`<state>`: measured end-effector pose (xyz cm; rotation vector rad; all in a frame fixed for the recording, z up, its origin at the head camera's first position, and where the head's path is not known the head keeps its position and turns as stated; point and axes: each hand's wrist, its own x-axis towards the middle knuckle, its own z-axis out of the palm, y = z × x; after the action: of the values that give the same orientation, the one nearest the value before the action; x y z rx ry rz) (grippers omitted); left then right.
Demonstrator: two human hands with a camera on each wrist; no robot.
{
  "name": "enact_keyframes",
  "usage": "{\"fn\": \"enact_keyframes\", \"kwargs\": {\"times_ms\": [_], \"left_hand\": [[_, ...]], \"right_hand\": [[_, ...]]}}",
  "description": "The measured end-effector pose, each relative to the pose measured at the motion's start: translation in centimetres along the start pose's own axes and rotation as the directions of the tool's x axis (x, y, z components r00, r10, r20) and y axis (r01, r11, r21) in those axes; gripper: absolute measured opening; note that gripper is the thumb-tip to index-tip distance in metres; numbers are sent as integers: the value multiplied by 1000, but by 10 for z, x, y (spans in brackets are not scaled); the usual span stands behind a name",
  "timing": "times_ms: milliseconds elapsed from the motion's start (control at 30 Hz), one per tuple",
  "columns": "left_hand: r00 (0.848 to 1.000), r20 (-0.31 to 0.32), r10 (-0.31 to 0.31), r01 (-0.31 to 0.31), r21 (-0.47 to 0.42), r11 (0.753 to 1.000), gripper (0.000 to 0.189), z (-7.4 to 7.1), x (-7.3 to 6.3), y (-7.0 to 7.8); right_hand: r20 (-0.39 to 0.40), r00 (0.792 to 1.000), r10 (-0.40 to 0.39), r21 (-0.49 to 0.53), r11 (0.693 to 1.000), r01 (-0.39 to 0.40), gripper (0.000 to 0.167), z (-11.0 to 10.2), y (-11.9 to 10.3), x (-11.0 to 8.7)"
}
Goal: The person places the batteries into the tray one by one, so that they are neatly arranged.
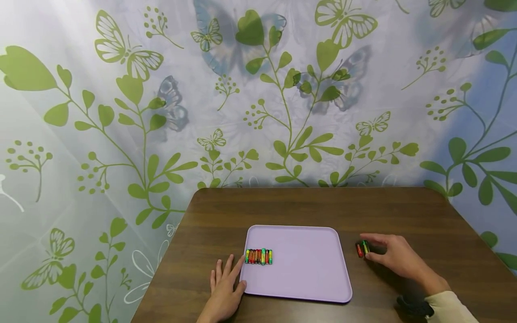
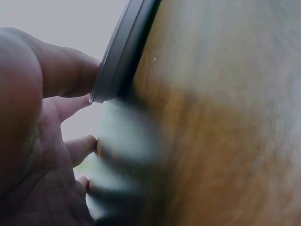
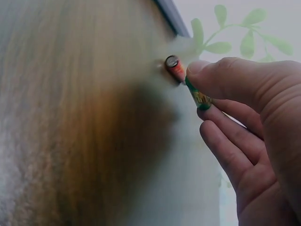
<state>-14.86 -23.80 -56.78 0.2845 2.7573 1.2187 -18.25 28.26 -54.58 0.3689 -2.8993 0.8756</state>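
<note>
A lilac tray (image 1: 299, 264) lies on the wooden table. Inside its left edge, a row of several small batteries (image 1: 258, 256), red, black, green and yellow, stands side by side. My left hand (image 1: 224, 287) rests at the tray's left side with fingers spread; the thumb and index finger touch the rim (image 2: 115, 56). To the right of the tray, my right hand (image 1: 397, 255) pinches a green battery (image 3: 199, 98) between thumb and fingers. Just left of it is a red and black battery (image 1: 359, 250), its metal end showing in the right wrist view.
The brown wooden table (image 1: 315, 204) reaches back to a hanging cloth (image 1: 258, 89) printed with green leaves and butterflies. A dark band (image 1: 414, 306) circles the right wrist below a pale sleeve (image 1: 450, 307).
</note>
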Motion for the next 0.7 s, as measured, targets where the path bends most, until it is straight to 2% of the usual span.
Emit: {"fn": "enact_keyframes", "kwargs": {"times_ms": [133, 400, 700], "left_hand": [[1000, 3, -1, 1, -3, 1000, 66, -1, -1, 1], [1000, 10, 0, 0, -11, 1000, 66, -1, -1, 1], [1000, 11, -5, 5, -14, 1000, 66, -2, -2, 2]], "right_hand": [[-15, 1000, 1, -2, 1000, -1, 55, -3, -7, 1], [-67, 994, -89, 11, 996, 90, 52, 0, -28, 5], [-51, 996, -75, 79, 994, 79, 51, 11, -53, 10]]}}
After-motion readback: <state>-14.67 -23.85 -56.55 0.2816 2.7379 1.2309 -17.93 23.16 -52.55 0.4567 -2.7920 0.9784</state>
